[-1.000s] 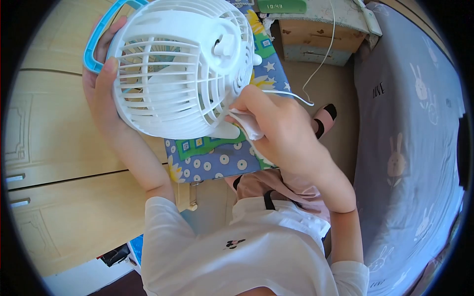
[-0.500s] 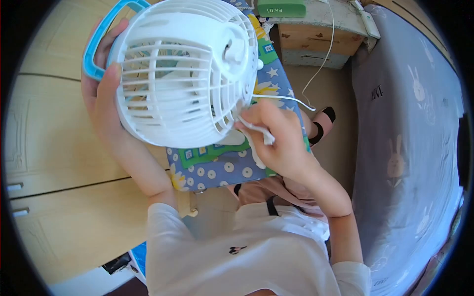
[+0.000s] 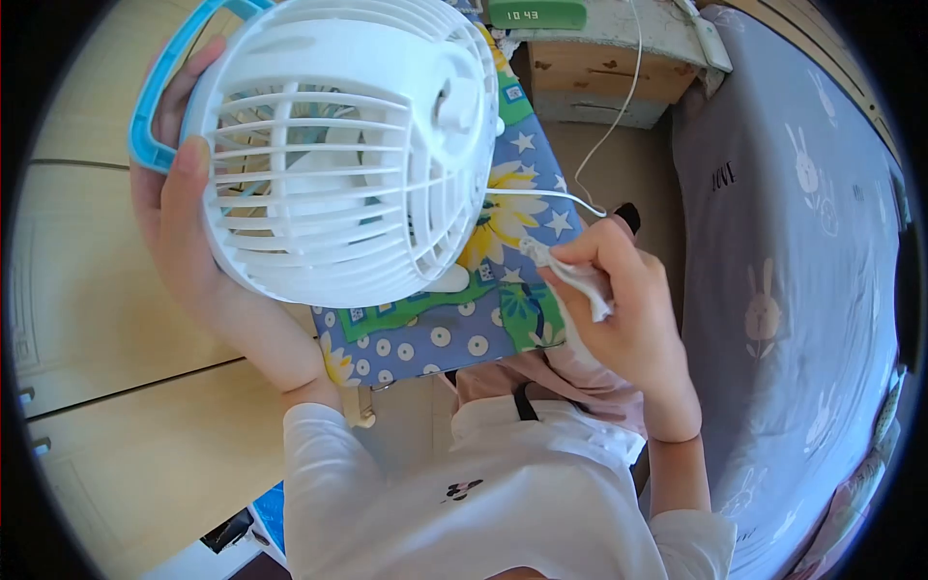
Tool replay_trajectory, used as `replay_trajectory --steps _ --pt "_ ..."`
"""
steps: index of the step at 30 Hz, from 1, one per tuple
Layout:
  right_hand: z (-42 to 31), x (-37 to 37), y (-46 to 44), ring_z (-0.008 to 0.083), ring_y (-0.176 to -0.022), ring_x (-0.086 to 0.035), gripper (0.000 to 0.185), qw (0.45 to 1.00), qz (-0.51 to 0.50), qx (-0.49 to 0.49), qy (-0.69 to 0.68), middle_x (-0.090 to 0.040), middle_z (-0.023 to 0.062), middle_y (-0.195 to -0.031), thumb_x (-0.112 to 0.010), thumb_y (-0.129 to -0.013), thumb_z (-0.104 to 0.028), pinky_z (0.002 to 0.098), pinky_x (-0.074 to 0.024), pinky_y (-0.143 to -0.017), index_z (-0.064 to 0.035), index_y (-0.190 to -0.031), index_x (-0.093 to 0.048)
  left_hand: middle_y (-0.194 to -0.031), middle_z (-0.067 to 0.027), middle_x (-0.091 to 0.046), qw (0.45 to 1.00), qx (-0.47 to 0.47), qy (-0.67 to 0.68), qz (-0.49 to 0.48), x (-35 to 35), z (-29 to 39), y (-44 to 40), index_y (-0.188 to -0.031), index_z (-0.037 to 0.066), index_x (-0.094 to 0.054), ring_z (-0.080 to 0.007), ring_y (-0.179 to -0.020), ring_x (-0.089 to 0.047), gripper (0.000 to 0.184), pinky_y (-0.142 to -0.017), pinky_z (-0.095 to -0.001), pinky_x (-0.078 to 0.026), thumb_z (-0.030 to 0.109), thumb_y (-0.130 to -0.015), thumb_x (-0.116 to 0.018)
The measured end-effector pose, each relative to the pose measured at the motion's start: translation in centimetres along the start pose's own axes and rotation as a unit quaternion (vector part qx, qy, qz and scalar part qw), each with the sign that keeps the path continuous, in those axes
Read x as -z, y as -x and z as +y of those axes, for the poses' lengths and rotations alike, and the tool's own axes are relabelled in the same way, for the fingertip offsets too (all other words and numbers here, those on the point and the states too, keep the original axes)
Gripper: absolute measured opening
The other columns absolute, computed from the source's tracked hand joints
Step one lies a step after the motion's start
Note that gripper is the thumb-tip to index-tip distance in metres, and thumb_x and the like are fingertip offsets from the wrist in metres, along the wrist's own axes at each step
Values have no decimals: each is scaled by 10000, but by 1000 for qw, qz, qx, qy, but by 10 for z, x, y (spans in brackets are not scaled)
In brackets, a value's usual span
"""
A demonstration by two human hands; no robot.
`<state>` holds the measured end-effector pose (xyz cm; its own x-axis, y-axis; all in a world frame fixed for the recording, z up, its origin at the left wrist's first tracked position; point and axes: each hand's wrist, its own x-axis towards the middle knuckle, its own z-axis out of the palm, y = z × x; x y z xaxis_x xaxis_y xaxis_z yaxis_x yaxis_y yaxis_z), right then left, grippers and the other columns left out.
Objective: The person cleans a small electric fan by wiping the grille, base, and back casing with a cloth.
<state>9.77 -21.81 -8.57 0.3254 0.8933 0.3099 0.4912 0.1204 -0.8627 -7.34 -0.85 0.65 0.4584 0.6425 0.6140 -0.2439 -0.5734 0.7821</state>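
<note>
A white desk fan [image 3: 319, 184] with a slatted housing and a blue carrying handle [image 3: 147, 106] fills the upper left of the head view. My left hand [image 3: 184, 188] grips the fan's left rim, with the thumb on the near side and the fingers partly hidden behind the rim and handle. To the right of the fan, my right hand [image 3: 623, 300] pinches a crumpled white tissue [image 3: 585, 280]. The tissue is apart from the fan housing. A white cord [image 3: 541, 193] runs from the fan toward the right.
Under the fan is a table with a patterned blue, green and yellow cloth [image 3: 416, 343]. Pale cupboards [image 3: 106, 261] stand at left. A bed with a grey rabbit-print cover [image 3: 773, 242] lies at right. At the back, a drawer cabinet [image 3: 609, 72] bears a green digital clock [image 3: 536, 14].
My right hand has drawn away from the fan's housing, down and to the right, still with the tissue. The fan and my left hand appear slightly further left in view.
</note>
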Motion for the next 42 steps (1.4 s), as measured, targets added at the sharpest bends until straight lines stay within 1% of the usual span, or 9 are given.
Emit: replay_trajectory --steps 9,18,24,29,32,34,37,40,42 --pt "7 -42 -15 306 -735 -608 422 982 60 175 -32 -626 127 -841 -705 -591 47 351 -495 -623 -12 -988 -575 -1264 -247 -494 1000 -9 4 -2 0 2 -5 -1279 -118 -406 -279 -1132 -532 583 -975 -365 -421 152 -800 -598" --pt "5 -62 -23 274 -665 -610 327 968 123 204 -74 -605 108 -764 -688 -662 89 315 -477 -596 -14 -950 -572 -1277 -242 -485 1000 -10 -28 -1 1 2 -7 -1294 -106 -389 -276 -1134 -536 616 -958 -364 -444 202 -799 -588" --pt "-3 -41 -22 338 -614 -564 351 987 5 148 57 -531 125 -666 -641 -585 58 395 -434 -498 -41 -871 -465 -1299 -252 -462 997 -18 -78 2 -4 4 -5 -1317 -101 -362 -286 -1161 -517 643 -972 -381 -440 260 -821 -555" --pt "-9 -37 -26 347 -628 -570 382 991 -8 133 9 -539 128 -657 -646 -575 57 415 -433 -513 -46 -883 -446 -1299 -251 -464 996 -12 -83 -9 0 6 -4 -1308 -104 -375 -288 -1177 -504 619 -988 -382 -424 231 -818 -550" --pt "-6 -45 -28 352 -628 -569 388 988 23 153 -15 -543 135 -657 -650 -574 52 419 -440 -529 -49 -890 -448 -1264 -205 -510 1000 -5 24 -19 1 4 -6 -1288 -84 -415 -234 -1127 -529 529 -976 -325 -408 87 -814 -576" --pt "-3 -45 -27 354 -629 -568 387 987 32 158 -19 -546 138 -659 -653 -575 49 421 -443 -536 -52 -889 -450 -1302 -234 -468 997 4 -71 -9 0 6 -5 -1306 -101 -379 -271 -1164 -512 613 -976 -373 -433 213 -811 -557" --pt "-10 -35 -31 365 -611 -570 371 991 -10 133 15 -546 144 -640 -653 -586 51 434 -443 -531 -50 -887 -459 -1306 -230 -465 997 3 -71 -13 -1 8 -4 -1301 -102 -385 -267 -1166 -510 618 -979 -374 -429 216 -805 -573" --pt "-15 -19 -31 366 -616 -595 335 988 -53 110 94 -573 153 -641 -670 -625 35 424 -459 -532 -44 -885 -474 -1268 -189 -512 999 13 -19 -34 7 6 -10 -1295 -76 -405 -226 -1147 -513 533 -986 -324 -398 97 -816 -566" --pt "-12 -8 -23 289 -593 -600 236 997 31 59 41 -569 124 -671 -686 -699 37 299 -450 -527 -26 -860 -525 -1269 -189 -510 999 1 -7 -37 7 5 -9 -1297 -75 -403 -225 -1148 -512 538 -986 -328 -398 102 -817 -569"
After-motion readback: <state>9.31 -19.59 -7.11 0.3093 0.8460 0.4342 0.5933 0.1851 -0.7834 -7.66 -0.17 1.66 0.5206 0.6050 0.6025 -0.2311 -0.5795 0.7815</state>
